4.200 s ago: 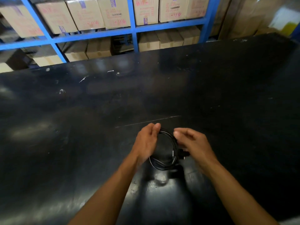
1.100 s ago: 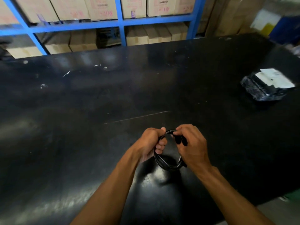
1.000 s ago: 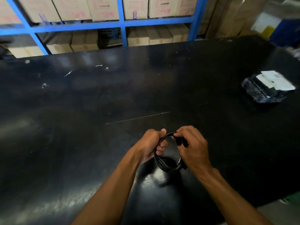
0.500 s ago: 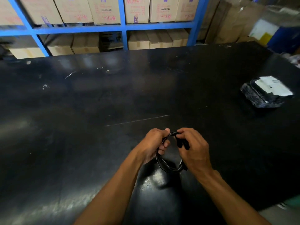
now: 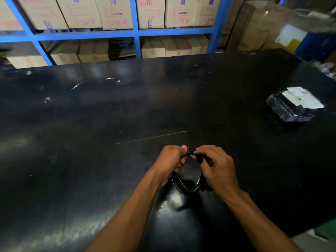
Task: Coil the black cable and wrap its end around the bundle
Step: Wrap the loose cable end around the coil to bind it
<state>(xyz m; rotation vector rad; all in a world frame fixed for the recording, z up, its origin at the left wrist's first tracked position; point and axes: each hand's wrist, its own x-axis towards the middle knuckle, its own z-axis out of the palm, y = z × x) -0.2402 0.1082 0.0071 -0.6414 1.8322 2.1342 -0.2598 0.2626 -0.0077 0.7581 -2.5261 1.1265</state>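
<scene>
Black cable (image 5: pixel 183 186), coiled into a small loop, held just above the counter (image 5: pixel 109 160) near the middle of its near edge. Left hand (image 5: pixel 171 161) grips the loop's left side, fingers curled shut around the strands. Right hand (image 5: pixel 219 169) pinches the top of the loop, thumb and forefinger closed on the strands; a thicker dark piece, likely the plug end, shows under those fingers. Lower arc of the coil hangs free between the two wrists.

Surroundings: a black plastic-wrapped packet (image 5: pixel 291 108) with a white label lies toward the counter's right edge, well apart from the hands; label print too small to read. Pale scratch (image 5: pixel 154 136) runs across the counter just beyond the hands. White flecks near the far left corner. Nothing lies between the hands and the packet.

Behind the far edge, a blue shelf rack (image 5: pixel 134 31) carries cardboard boxes (image 5: pixel 116 13). Purple tape on some boxes reads "ADL"; the red printing is blurred, not legible.

Against half a second ago: both hands keep the same grip, the two thumbs now closer together at the loop's top. Coil unchanged in shape. Packet sits in the same spot on the counter.
</scene>
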